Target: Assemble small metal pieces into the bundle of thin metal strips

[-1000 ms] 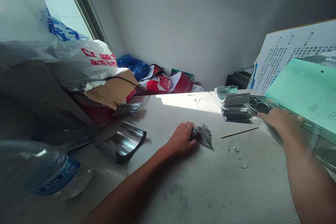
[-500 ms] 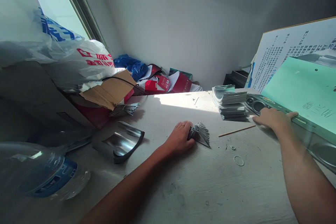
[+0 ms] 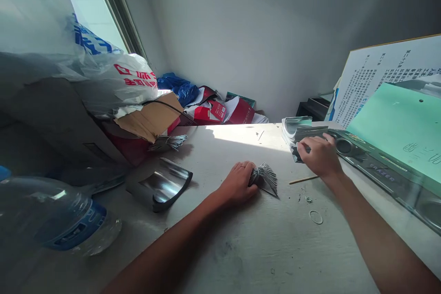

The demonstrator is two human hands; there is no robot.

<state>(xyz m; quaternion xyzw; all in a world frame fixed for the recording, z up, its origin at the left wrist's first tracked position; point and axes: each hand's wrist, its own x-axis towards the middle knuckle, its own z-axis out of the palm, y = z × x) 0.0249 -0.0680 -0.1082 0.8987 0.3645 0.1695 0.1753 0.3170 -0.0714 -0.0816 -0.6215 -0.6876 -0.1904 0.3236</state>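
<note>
A sunlit tabletop [image 3: 241, 239] below the window, and at the left a curved metal sheet [image 3: 160, 183] lies on its own. Moving along: the left hand [image 3: 237, 183] rests on the tabletop, fingers [image 3: 241, 170] curled tight round the base of a fan-shaped bundle of thin metal strips [image 3: 265, 178]. Further right, the right hand [image 3: 319, 156] is on a stack of booklets [image 3: 303, 128] — fingers [image 3: 310, 147] curved over its near edge, though a real pinch? Can't tell from here.

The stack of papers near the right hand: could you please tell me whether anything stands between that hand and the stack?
Nothing visible stands in the way: the right hand is already touching the stack of papers, with its fingers over the stack's near edge.
</note>
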